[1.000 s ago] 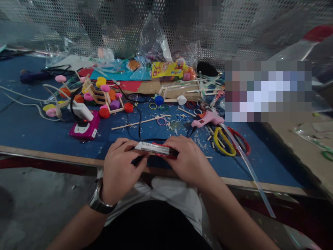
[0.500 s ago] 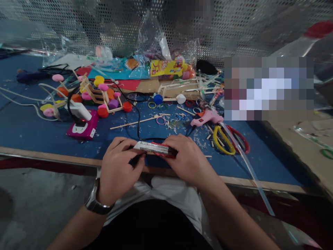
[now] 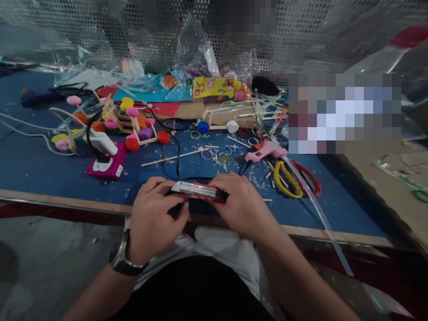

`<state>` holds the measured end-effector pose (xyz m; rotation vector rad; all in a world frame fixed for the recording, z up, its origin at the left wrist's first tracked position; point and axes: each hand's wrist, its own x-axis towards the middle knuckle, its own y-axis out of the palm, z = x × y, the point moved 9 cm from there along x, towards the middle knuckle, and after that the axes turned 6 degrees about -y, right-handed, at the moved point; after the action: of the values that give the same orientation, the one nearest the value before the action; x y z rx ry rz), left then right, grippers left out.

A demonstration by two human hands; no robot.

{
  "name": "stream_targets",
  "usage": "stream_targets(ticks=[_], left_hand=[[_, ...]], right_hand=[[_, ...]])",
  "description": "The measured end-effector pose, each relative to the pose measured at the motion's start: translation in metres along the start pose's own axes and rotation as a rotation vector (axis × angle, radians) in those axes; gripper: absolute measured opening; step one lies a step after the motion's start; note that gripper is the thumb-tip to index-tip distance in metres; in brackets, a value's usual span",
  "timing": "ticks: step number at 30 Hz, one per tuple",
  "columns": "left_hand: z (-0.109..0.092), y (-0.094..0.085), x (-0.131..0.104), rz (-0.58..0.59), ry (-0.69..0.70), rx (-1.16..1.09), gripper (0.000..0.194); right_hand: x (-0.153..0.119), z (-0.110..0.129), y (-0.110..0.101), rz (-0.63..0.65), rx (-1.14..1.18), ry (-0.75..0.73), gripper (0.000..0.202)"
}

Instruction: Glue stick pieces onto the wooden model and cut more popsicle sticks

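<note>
My right hand (image 3: 239, 203) is closed around a red utility knife (image 3: 199, 191) at the table's front edge. Its metal blade points left, with the tip by the fingers of my left hand (image 3: 154, 218). Those fingers are pinched together on a thin wooden stick, mostly hidden beneath the knife and fingers. Beyond my hands a long wooden stick (image 3: 174, 158) lies among pale shavings. To the right, a pink hot glue gun (image 3: 265, 152) has a long clear glue stick (image 3: 323, 218) nearby, reaching past the table edge.
Scissors with yellow and red handles (image 3: 287, 180) lie right of my hands. A purple power socket (image 3: 120, 158) with a white plug stands left, cords running from it. Behind are stick models with coloured caps (image 3: 127, 104), a yellow packet (image 3: 210, 87) and plastic bags. Cardboard (image 3: 368, 178) borders the right.
My left hand has shifted slightly to the right along the knife blade, its thumb moving a little with it. My right hand and the knife stay almost in place.
</note>
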<state>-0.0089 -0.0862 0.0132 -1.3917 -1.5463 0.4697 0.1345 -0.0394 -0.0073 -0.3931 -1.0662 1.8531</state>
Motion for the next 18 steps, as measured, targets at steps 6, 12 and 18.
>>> stream_targets(ticks=[6,12,18], left_hand=[[-0.0008,-0.0015,0.0024,-0.035,-0.004,0.000,0.012],[-0.0028,-0.0012,0.0047,-0.037,-0.008,0.022,0.012],[-0.0040,-0.0039,-0.0001,-0.048,0.022,0.047,0.015]], right_hand=[[-0.0002,-0.0003,0.0010,0.004,0.002,-0.008,0.012],[-0.0003,-0.0005,0.0006,0.012,0.003,0.016,0.012],[0.0018,0.0000,0.0001,0.037,-0.023,0.036,0.011]])
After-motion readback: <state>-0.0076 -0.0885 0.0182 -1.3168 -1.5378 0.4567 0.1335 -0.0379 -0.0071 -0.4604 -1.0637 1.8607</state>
